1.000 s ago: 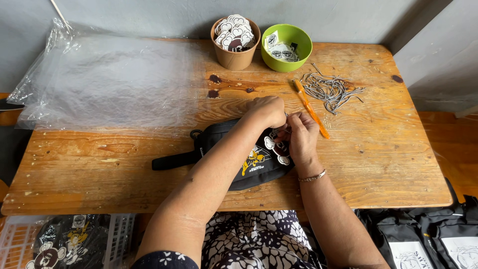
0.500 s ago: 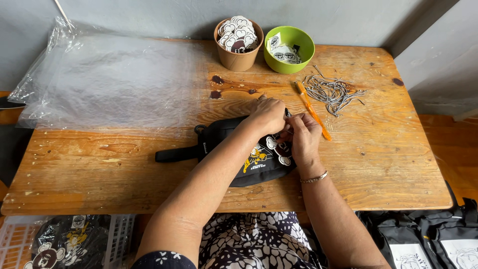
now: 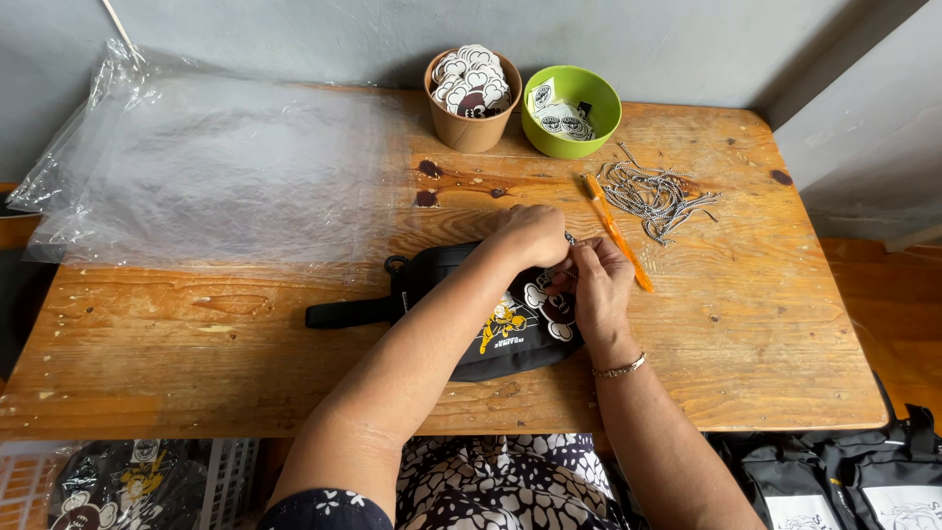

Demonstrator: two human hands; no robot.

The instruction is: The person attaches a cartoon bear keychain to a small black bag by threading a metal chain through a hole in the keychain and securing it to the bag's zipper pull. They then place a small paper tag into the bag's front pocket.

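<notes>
I am looking down at a black waist pouch lying flat near the desk's front edge, close enough for fine work. My left hand is curling down onto its top edge, steadying it, while my right hand is pinching something small there, seemingly a bead chain, beside a black-and-white cartoon charm. Further off, an orange pen and loose bead chains are waiting within reach. At the back, a paper cup of charms and a green bowl are standing by clear plastic sheeting.
</notes>
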